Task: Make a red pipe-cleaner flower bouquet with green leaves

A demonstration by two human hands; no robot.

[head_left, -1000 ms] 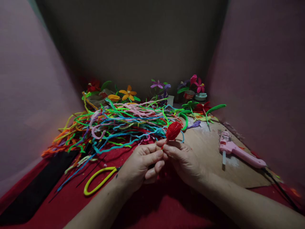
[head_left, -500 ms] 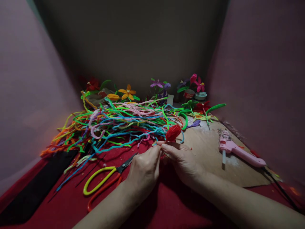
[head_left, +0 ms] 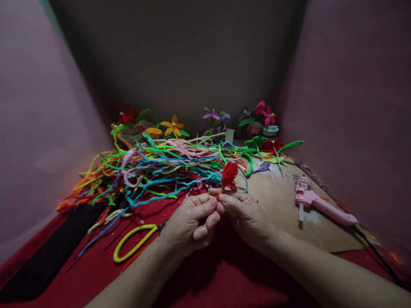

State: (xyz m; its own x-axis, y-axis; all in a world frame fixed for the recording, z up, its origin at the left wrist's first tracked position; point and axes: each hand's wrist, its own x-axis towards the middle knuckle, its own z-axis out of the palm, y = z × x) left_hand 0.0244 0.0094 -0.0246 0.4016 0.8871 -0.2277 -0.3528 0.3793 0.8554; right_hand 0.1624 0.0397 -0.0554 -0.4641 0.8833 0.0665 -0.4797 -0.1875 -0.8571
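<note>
A red pipe-cleaner petal (head_left: 229, 173) stands up on a thin stem between both hands. My left hand (head_left: 192, 220) is curled, its thumb and forefinger pinching the stem's base. My right hand (head_left: 245, 214) pinches the same stem from the right, fingers closed. Behind them lies a big tangle of coloured pipe cleaners (head_left: 154, 164). Yellow-handled scissors (head_left: 135, 241) lie on the red cloth (head_left: 224, 278) just left of my left hand, partly hidden by it.
A pink glue gun (head_left: 321, 205) rests on a brown board (head_left: 282, 201) at the right, its cord trailing right. Finished pipe-cleaner flowers (head_left: 173, 125) and small jars (head_left: 270, 129) line the back. A black strip (head_left: 48, 256) lies at the left. Pink walls close both sides.
My left hand turned back palm-up onto the stem, covering the scissor blades again. The red petal swung from lying sideways to more upright.
</note>
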